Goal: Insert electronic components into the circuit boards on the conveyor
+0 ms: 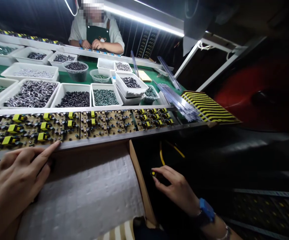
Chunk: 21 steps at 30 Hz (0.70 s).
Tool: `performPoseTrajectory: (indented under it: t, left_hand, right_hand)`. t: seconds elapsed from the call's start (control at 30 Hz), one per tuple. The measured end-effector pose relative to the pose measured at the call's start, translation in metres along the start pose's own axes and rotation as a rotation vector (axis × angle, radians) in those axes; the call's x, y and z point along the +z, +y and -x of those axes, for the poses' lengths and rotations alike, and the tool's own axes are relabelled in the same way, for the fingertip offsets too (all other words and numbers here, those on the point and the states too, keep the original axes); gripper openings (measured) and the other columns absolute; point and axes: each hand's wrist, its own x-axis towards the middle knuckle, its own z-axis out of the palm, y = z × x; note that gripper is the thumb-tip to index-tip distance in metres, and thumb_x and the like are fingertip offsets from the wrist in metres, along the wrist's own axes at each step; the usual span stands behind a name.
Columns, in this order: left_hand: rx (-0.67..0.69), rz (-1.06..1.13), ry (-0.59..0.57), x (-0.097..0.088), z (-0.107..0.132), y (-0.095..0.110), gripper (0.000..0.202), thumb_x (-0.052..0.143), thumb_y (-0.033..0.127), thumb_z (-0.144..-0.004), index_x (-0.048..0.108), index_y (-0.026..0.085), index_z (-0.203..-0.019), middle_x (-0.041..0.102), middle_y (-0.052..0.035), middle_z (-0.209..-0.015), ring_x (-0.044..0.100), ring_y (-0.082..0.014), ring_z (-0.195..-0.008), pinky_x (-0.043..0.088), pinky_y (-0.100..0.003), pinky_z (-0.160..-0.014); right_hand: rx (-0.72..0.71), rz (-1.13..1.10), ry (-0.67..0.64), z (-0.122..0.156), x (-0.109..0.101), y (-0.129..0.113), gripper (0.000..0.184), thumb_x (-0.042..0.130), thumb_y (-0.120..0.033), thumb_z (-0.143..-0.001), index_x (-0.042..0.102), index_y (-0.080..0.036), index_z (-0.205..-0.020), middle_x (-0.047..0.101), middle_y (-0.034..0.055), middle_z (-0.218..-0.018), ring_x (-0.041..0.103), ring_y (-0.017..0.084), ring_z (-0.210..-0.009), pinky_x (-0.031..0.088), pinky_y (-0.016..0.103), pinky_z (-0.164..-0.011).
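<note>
Several circuit boards [106, 125] lie in a row in a metal-edged rail, studded with dark capacitors and yellow transformers. My left hand [16, 176] rests at the lower left, its fingertips touching the rail's front edge [96, 141] and holding nothing. Out at the lower right, over a dark surface, my right hand [177, 186] pinches a small yellow-and-black component [153, 173] between thumb and fingers. The fingers hide most of that component. A blue watch [206, 210] sits on my right wrist.
White trays [31, 95] and plastic tubs of loose components stand on a green bench beyond the rail. A co-worker [96, 33] in a dark apron sits opposite. Clear plastic tubes [178, 103] lie at right beside a yellow-striped board. White foam [84, 196] lies below the rail.
</note>
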Motion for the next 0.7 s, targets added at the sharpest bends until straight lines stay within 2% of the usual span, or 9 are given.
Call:
performPoseTrajectory:
  t: [0.2, 0.3, 0.43, 0.53, 0.63, 0.7]
  left_hand:
    - [0.021, -0.017, 0.047, -0.003, 0.002, 0.005, 0.067, 0.041, 0.030, -0.106, 0.007, 0.049, -0.161, 0.059, -0.0021, -0.126, 0.058, -0.0258, -0.118, 0.047, -0.042, -0.105]
    - [0.041, 0.004, 0.071, -0.002, 0.001, 0.006, 0.067, 0.041, 0.028, -0.106, 0.009, 0.046, -0.162, 0.060, -0.0024, -0.126, 0.058, -0.0261, -0.117, 0.046, -0.045, -0.108]
    - [0.125, 0.052, 0.060, -0.003, -0.002, 0.002, 0.063, 0.047, 0.024, -0.102, 0.026, 0.035, -0.161, 0.061, -0.0070, -0.124, 0.057, -0.0298, -0.114, 0.043, -0.049, -0.109]
    - [0.176, 0.161, 0.046, -0.011, -0.001, 0.000, 0.058, 0.048, 0.019, -0.101, 0.035, 0.024, -0.158, 0.062, -0.0107, -0.124, 0.057, -0.0291, -0.114, 0.044, -0.045, -0.106]
    - [0.186, 0.229, 0.067, -0.023, 0.006, 0.000, 0.047, 0.051, 0.020, -0.101, 0.048, 0.020, -0.148, 0.065, -0.0105, -0.120, 0.058, -0.0263, -0.111, 0.046, -0.040, -0.100]
    - [0.194, 0.203, 0.040, -0.031, 0.014, 0.002, 0.033, 0.055, 0.022, -0.100, 0.062, 0.021, -0.133, 0.068, -0.0085, -0.113, 0.060, -0.0260, -0.108, 0.046, -0.039, -0.095]
  right_hand:
    - [-0.019, 0.007, -0.051, -0.004, -0.003, 0.004, 0.020, 0.064, -0.021, -0.094, 0.073, -0.022, -0.112, 0.074, 0.0051, -0.096, 0.073, 0.019, -0.083, 0.062, 0.029, -0.075]
    - [-0.022, 0.019, -0.057, -0.005, -0.003, 0.004, 0.020, 0.064, -0.022, -0.094, 0.074, -0.022, -0.112, 0.075, 0.0053, -0.096, 0.074, 0.019, -0.083, 0.063, 0.028, -0.075]
    - [-0.034, 0.024, -0.103, -0.006, -0.012, 0.009, 0.021, 0.065, -0.025, -0.095, 0.074, -0.024, -0.113, 0.077, 0.0047, -0.100, 0.076, 0.019, -0.088, 0.064, 0.027, -0.079]
    - [-0.043, 0.041, -0.105, -0.016, -0.024, 0.014, 0.025, 0.070, -0.032, -0.094, 0.073, -0.030, -0.118, 0.079, 0.0017, -0.107, 0.077, 0.020, -0.093, 0.065, 0.026, -0.082]
    - [0.000, 0.025, 0.045, -0.045, -0.032, 0.003, 0.037, 0.073, -0.041, -0.092, 0.069, -0.029, -0.127, 0.080, 0.0019, -0.106, 0.078, 0.020, -0.085, 0.066, 0.025, -0.076]
    - [-0.019, -0.033, 0.070, -0.075, -0.029, -0.020, 0.034, 0.075, -0.041, -0.091, 0.070, -0.028, -0.122, 0.080, 0.0011, -0.096, 0.077, 0.018, -0.075, 0.065, 0.023, -0.069]
